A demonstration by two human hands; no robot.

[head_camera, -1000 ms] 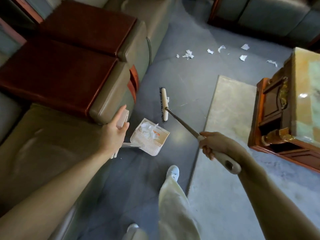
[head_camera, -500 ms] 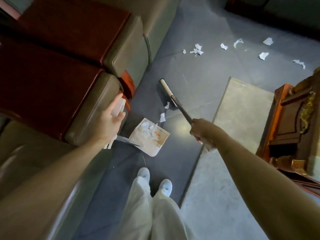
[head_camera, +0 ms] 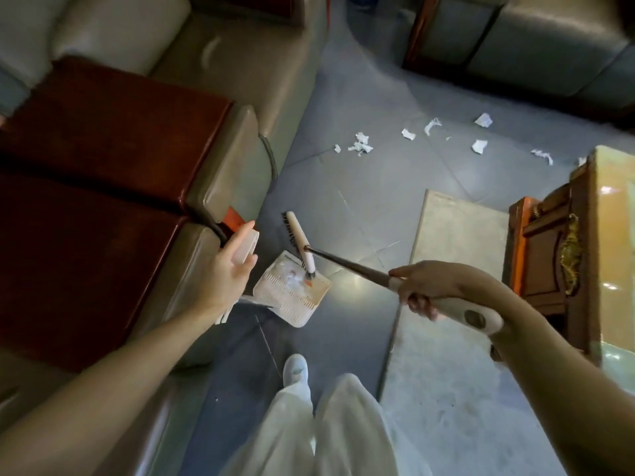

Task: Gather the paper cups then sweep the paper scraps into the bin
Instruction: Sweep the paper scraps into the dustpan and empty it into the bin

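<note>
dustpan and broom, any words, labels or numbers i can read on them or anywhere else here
None can be read.
dustpan: a small orange mark inside, too blurred to tell whether it is text.
broom handle: a dark round spot on the grip, no letters visible.
paper scraps: too small to show any print.

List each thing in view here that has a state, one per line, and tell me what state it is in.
White plastic dustpan: on the floor, holding white scraps.
White-headed broom: head tilted, one end at the dustpan's mouth.
White paper scraps: scattered on the grey floor, unswept.
Left hand: closed on the dustpan's upright handle.
Right hand: gripping the broom's handle.
</note>
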